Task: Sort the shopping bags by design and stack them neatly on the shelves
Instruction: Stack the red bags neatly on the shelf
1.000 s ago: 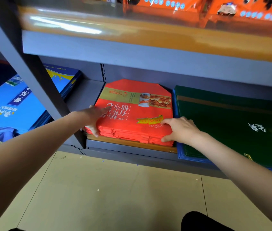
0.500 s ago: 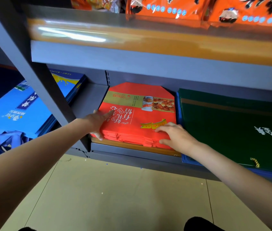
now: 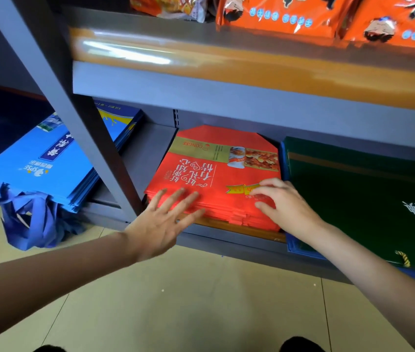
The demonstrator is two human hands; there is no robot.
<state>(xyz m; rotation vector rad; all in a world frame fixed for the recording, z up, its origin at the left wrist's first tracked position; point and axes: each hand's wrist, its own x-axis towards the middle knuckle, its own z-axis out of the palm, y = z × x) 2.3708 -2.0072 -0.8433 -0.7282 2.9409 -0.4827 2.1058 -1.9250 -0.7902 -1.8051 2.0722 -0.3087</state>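
A stack of flat red shopping bags (image 3: 214, 174) lies on the bottom shelf (image 3: 226, 240), printed with white script and a food picture. My left hand (image 3: 160, 224) is spread flat at the stack's front left corner, fingertips on the top bag. My right hand (image 3: 282, 207) rests on the front right part of the top bag, fingers curled down on it, holding nothing. To the right lies a stack of dark green bags (image 3: 364, 196) on blue ones. A stack of blue bags (image 3: 48, 161) leans at the left, past the shelf post.
A grey slanted shelf post (image 3: 74, 113) stands between the blue bags and the red stack. The shelf above (image 3: 226, 72) carries orange snack packets (image 3: 303, 16). Blue bag handles (image 3: 28, 219) hang onto the beige tiled floor (image 3: 176, 301).
My left hand has come off the stack's left edge toward me and opened wide at its front corner. My right hand stays on the front right. The view has shifted closer and lower.
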